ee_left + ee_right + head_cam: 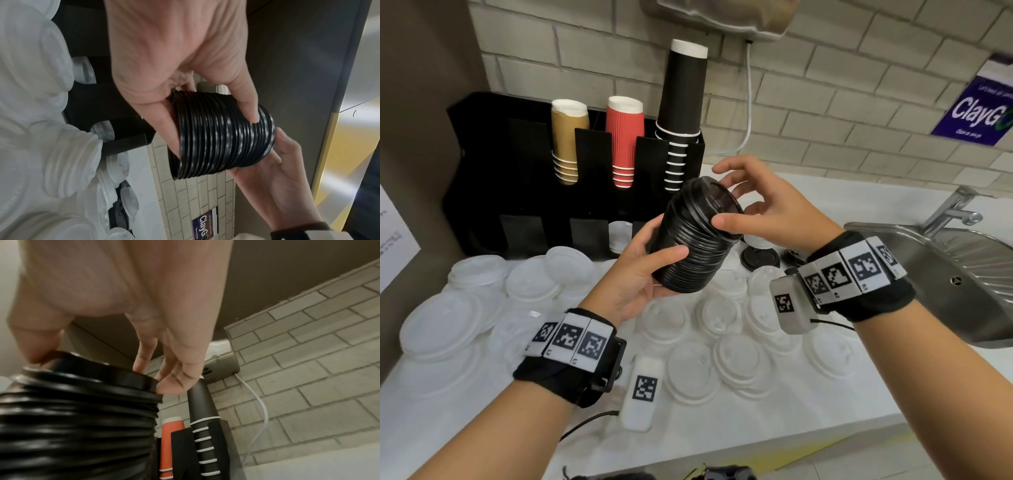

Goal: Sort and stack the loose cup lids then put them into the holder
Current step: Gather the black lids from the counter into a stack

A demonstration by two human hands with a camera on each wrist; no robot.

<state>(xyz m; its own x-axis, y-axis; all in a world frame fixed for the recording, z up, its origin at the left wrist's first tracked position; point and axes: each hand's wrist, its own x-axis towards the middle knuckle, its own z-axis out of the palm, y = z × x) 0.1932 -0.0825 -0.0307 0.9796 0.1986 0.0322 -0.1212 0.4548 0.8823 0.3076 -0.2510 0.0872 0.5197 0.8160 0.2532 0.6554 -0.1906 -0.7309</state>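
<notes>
A tall stack of black cup lids (695,240) is held tilted above the counter, in front of the black holder (482,171). My left hand (643,263) grips the stack's lower part, thumb across the front, fingers behind. My right hand (753,205) sits over the top lid, thumb on the near rim and fingertips on the far rim. The left wrist view shows the ribbed stack (222,134) in my left hand (185,65), with the right hand (277,162) at its far end. In the right wrist view, my right hand (144,305) pinches the stack's (78,418) top lid.
Many loose white lids (739,363) cover the counter, with a few black lids (760,257) behind my right wrist. The holder carries brown (566,137), red (624,137) and black cups (683,102), plus white lids (619,233) in a lower slot. A steel sink (945,274) lies right.
</notes>
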